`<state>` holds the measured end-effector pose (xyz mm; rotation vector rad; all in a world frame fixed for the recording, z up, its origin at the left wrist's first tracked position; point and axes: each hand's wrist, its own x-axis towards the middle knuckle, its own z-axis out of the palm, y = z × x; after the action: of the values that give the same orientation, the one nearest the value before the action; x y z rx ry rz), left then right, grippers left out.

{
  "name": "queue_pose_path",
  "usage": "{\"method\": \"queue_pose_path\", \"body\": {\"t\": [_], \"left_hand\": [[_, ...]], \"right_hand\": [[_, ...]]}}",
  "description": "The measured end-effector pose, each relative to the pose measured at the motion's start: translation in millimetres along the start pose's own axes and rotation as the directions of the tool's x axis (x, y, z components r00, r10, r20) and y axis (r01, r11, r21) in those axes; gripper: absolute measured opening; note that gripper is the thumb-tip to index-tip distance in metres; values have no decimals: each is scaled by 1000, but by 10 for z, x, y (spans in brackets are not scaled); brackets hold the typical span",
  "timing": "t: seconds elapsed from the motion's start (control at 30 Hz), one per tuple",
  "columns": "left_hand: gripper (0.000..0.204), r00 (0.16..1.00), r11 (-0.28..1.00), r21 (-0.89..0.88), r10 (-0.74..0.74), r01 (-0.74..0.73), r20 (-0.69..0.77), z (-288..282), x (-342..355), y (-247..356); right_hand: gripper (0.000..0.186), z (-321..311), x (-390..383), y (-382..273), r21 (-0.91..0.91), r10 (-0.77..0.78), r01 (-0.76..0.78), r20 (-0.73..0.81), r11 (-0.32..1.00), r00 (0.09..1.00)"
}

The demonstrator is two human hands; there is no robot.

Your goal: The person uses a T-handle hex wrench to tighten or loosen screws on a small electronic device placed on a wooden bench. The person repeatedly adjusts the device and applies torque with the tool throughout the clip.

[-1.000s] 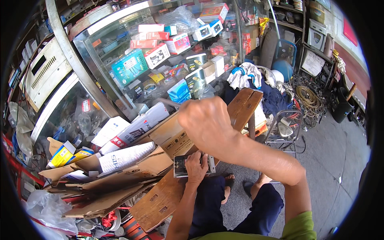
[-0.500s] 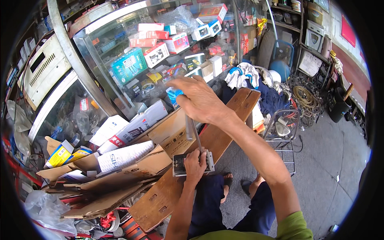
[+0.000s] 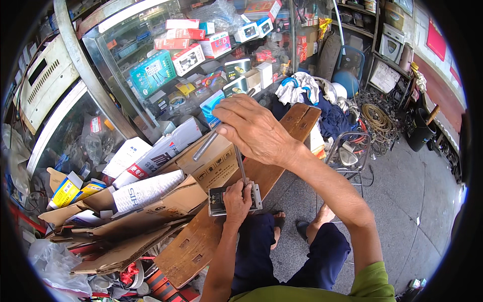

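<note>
My right hand (image 3: 259,128) is closed on the crossbar of a T-handle wrench (image 3: 205,147). The bar slants from lower left to upper right through my grip. Its thin shaft runs down to a small boxy device (image 3: 217,202) with a dark face and a metal casing. My left hand (image 3: 237,200) rests on that device, thumb and fingers closed around the foot of the shaft. What the wrench tip engages is hidden under those fingers. The device lies on a brown wooden bench (image 3: 183,251), just in front of my knees.
Flattened cardboard boxes (image 3: 136,226) crowd the bench's left side. Behind them stands a glass cabinet (image 3: 113,75) with several small boxes. Clothes (image 3: 329,113) lie at the bench's far end. To the right are a metal-framed chair (image 3: 354,146), coiled hoses (image 3: 377,121) and a black bucket (image 3: 420,132).
The wrench's crossbar has turned, from nearly upright and blurred below my right hand to a clear diagonal. My left hand stays on the device. The whole view has shifted slightly.
</note>
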<state>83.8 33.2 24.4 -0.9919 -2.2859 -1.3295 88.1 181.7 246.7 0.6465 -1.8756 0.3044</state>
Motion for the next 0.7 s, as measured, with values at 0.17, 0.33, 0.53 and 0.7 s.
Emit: {"method": "queue_pose_path", "body": {"t": [0.17,0.33,0.53,0.7], "left_hand": [[13,1000,1000,21,5,-6,15,-11,-1,12],[13,999,999,14,43,-43,-10,12,1,-1],[12,999,999,38,39,-38,-23,34,-17,38],[16,995,999,-22,-34,36,96,-64,55,36]], "right_hand": [[23,5,-48,74,-20,-53,53,12,998,999],[23,-107,-27,-4,-75,-1,7,78,997,997],[21,-155,35,-104,-305,19,20,122,952,992],[21,-45,18,-90,-287,69,-53,48,957,996]]}}
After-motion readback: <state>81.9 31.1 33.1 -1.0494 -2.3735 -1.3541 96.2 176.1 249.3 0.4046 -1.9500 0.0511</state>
